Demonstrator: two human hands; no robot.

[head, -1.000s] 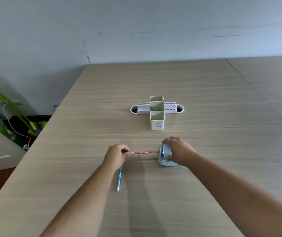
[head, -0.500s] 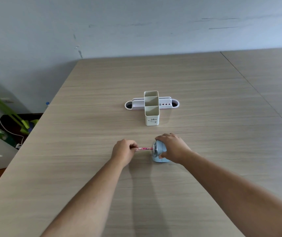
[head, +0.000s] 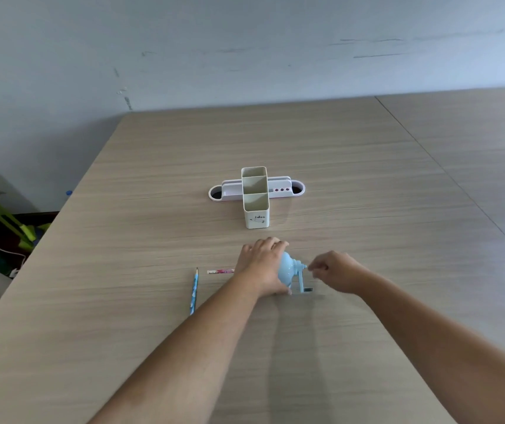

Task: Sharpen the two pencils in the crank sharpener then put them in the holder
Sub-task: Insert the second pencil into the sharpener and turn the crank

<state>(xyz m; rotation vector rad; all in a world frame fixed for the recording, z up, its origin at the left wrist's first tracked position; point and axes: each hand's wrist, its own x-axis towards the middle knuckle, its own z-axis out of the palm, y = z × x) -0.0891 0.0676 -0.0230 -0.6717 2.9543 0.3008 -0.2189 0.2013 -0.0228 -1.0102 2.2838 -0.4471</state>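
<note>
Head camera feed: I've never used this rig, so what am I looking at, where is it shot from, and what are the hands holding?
There is no robot here. A person wears one wide-angle camera on the head, looking forward and down at their own bare arms, so this is the only view.

The left hand grips the body of the light blue crank sharpener and steadies it on the wooden table. The right hand is at the sharpener's crank handle, fingers curled near its hub; whether it grips the handle is blurred.

A pink patterned pencil sticks out sideways from behind the left hand, towards the sharpener; where it ends is hidden. A blue pencil lies loose on the table to its left, tip pointing away from the person.

Further back stands the white pencil holder, no pencils visible in it.
</note>
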